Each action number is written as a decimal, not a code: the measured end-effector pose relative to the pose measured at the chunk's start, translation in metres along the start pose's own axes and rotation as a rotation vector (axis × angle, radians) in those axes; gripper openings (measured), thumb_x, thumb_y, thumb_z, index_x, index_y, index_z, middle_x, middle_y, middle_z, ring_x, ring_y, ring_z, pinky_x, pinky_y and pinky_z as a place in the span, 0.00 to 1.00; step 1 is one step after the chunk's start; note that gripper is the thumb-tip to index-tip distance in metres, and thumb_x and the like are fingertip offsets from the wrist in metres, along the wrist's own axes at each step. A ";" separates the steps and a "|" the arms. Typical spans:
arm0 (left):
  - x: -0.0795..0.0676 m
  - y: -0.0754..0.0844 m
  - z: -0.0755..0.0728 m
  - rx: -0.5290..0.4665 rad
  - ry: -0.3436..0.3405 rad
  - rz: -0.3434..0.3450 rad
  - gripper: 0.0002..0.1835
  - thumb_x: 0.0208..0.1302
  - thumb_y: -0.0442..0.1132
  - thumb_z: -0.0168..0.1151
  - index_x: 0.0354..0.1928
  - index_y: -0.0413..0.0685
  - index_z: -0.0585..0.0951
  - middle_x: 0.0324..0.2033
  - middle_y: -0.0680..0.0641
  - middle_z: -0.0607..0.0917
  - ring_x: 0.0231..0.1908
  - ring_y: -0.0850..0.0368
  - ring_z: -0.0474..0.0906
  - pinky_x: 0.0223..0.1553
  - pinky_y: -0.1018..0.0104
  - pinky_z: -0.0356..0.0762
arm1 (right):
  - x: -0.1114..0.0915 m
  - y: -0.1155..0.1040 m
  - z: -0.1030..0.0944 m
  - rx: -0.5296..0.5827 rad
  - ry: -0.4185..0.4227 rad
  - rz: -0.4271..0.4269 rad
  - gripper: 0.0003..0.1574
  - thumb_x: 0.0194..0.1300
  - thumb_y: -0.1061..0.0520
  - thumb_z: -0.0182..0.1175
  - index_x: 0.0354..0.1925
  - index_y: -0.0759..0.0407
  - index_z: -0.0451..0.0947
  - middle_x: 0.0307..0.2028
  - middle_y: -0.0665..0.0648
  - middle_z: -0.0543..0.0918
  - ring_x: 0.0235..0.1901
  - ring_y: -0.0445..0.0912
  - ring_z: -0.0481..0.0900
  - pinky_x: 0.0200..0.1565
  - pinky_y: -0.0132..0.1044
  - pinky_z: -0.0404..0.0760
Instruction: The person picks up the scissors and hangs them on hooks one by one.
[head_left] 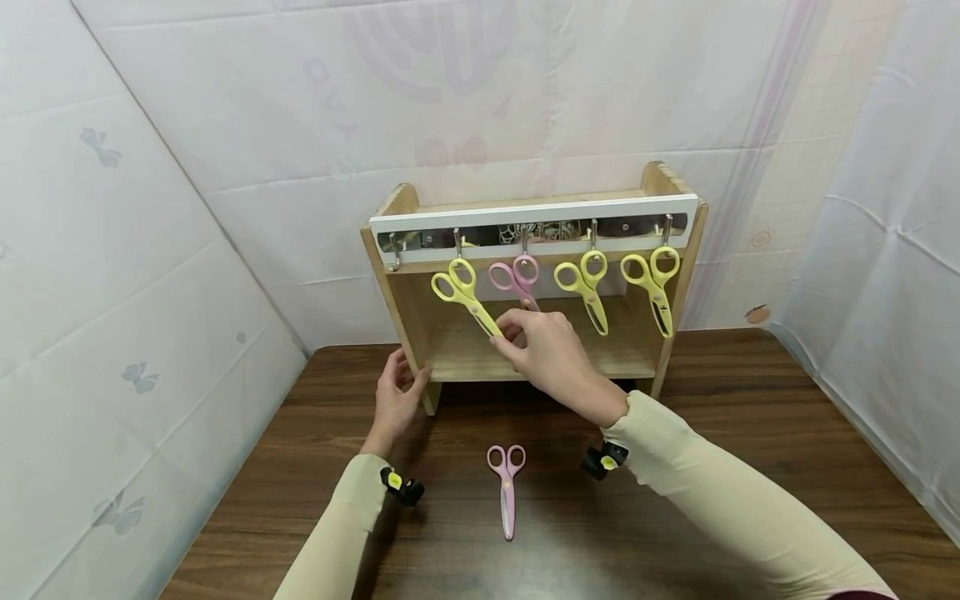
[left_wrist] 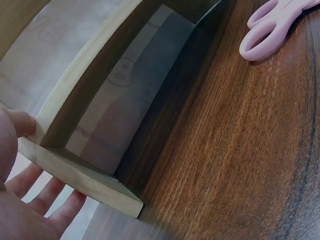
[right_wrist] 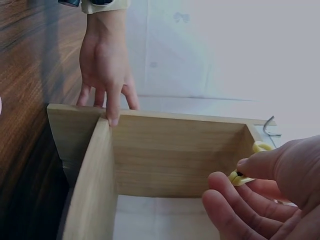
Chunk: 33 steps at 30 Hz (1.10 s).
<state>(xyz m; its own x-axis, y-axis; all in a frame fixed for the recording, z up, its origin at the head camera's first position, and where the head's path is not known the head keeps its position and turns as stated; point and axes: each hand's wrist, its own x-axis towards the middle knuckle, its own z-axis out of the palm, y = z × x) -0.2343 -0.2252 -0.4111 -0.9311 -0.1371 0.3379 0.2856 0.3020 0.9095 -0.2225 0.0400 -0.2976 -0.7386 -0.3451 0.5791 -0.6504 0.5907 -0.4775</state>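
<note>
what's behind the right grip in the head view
Behind the right grip hang pink scissors: the top shows, the blade tips are covered. The lower board of the wooden shelf shows on both sides; the stretch directly behind is hidden.

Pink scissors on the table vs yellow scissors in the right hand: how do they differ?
Support: the pink scissors lie on the table; the yellow scissors are pinched at the blade end by the right hand.
Visibility: the pink scissors show whole; the yellow scissors' tip is hidden by that hand.
Shared: two finger loops each.
</note>
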 end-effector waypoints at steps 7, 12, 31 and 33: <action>0.001 0.000 0.000 -0.015 -0.002 -0.005 0.26 0.72 0.29 0.62 0.69 0.35 0.69 0.60 0.30 0.78 0.57 0.34 0.78 0.58 0.41 0.74 | 0.001 0.002 0.013 0.023 0.012 0.022 0.06 0.67 0.56 0.71 0.40 0.57 0.87 0.29 0.48 0.89 0.21 0.35 0.79 0.32 0.39 0.80; 0.001 0.000 -0.001 -0.021 -0.005 -0.011 0.26 0.72 0.29 0.62 0.69 0.35 0.69 0.59 0.30 0.79 0.57 0.34 0.78 0.58 0.43 0.75 | 0.002 0.005 0.023 0.032 0.063 0.025 0.05 0.67 0.56 0.70 0.40 0.56 0.87 0.29 0.48 0.89 0.20 0.35 0.79 0.31 0.41 0.80; 0.000 0.001 0.000 -0.027 -0.003 0.001 0.26 0.72 0.27 0.61 0.69 0.33 0.69 0.60 0.28 0.78 0.57 0.32 0.78 0.59 0.40 0.74 | 0.009 0.010 0.046 0.053 0.099 0.062 0.07 0.69 0.54 0.68 0.43 0.55 0.87 0.32 0.48 0.89 0.14 0.34 0.72 0.23 0.38 0.74; 0.000 0.002 0.000 -0.027 -0.003 0.003 0.26 0.72 0.27 0.62 0.69 0.34 0.69 0.60 0.28 0.78 0.57 0.32 0.78 0.58 0.41 0.74 | 0.009 0.011 0.047 0.050 0.106 0.062 0.07 0.68 0.54 0.69 0.43 0.55 0.87 0.32 0.49 0.89 0.14 0.34 0.72 0.22 0.38 0.74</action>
<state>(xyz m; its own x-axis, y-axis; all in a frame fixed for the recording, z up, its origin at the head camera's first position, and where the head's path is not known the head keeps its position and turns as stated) -0.2339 -0.2246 -0.4096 -0.9307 -0.1338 0.3403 0.2947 0.2764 0.9147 -0.2443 0.0089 -0.3285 -0.7564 -0.2286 0.6129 -0.6141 0.5707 -0.5451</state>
